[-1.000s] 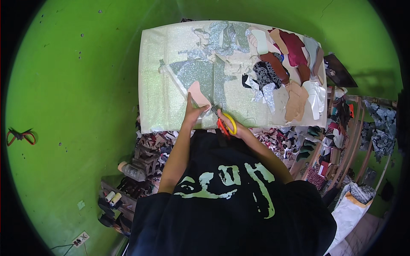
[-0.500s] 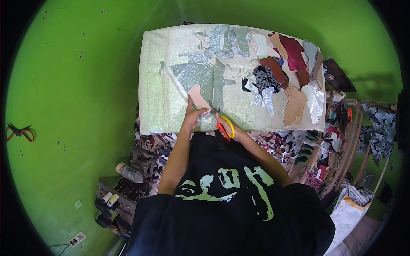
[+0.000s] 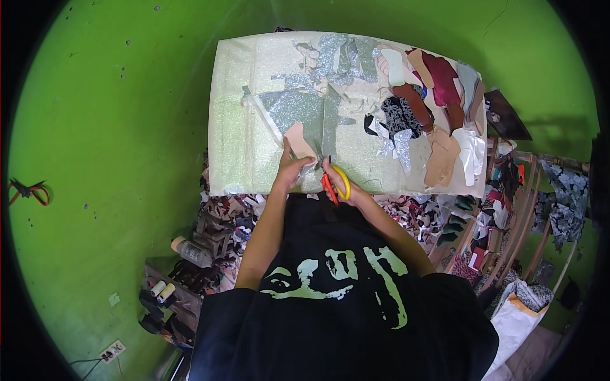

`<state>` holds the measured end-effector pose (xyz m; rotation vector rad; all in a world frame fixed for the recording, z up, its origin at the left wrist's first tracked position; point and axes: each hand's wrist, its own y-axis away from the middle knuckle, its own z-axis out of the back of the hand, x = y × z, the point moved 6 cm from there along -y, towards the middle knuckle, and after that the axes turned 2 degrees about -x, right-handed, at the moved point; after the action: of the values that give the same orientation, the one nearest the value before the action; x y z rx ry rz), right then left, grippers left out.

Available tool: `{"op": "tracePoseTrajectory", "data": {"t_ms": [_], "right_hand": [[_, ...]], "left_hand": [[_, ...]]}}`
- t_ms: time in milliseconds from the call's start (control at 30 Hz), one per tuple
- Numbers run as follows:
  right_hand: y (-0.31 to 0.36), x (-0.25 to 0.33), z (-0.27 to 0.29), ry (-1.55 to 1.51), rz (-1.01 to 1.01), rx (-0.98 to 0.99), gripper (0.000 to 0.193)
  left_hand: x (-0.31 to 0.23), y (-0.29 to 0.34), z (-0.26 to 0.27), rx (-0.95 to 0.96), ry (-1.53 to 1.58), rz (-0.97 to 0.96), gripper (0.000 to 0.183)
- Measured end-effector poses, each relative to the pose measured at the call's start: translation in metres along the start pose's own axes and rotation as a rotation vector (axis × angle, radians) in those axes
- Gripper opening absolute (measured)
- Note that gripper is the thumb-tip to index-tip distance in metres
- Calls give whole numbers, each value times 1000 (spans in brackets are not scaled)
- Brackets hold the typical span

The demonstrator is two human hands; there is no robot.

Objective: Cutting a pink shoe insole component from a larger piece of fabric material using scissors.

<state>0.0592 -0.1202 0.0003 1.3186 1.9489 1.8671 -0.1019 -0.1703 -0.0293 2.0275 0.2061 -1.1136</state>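
Observation:
My left hand (image 3: 293, 169) is closed on a pale pink, sole-shaped piece (image 3: 296, 140), thumb on top near its lower end. Beneath and beyond this piece lies a silver glitter sheet (image 3: 289, 109) with a white strip along its left edge. My right hand (image 3: 355, 193) grips scissors (image 3: 345, 183) with one red and one yellow handle. Their blades point away from me, close to the right side of the pink piece's lower end. Whether the blades touch any material is too small to tell.
The pale glittery table (image 3: 232, 152) carries silver scraps at its far side. Brown, maroon, tan and white cut pieces (image 3: 440, 155) lie on the right, beside a black patterned piece (image 3: 401, 116). Scraps (image 3: 406, 213) cover the floor; a wooden rack (image 3: 515, 216) stands at right.
The view has shifted slightly, so the table sits a little further right and up. Both hands keep their holds, and the scissor blades have shifted slightly beside the pink piece.

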Motion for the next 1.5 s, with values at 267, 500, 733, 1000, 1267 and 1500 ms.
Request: {"op": "tracePoseTrajectory", "data": {"t_ms": [267,500,733,1000,1267,1500], "right_hand": [[-2,2,5,28,26,-4,78],[-5,15,-1,96,94,-105,79],[-11,29,-6,46,43,-85,79],[-25,34,-7,-4,95,-119,75],[-37,39,-14,-148,57,-75,71],[-39,41,-16,-249,26,-90,73]], "left_hand": [[-5,1,-4,28,8,75,119],[13,-7,8,20,6,52,116],[-4,4,-7,26,97,150,115],[-25,12,-14,-4,125,247,116],[-10,8,-6,6,80,274,118],[-9,12,-15,72,142,217,118]]}}
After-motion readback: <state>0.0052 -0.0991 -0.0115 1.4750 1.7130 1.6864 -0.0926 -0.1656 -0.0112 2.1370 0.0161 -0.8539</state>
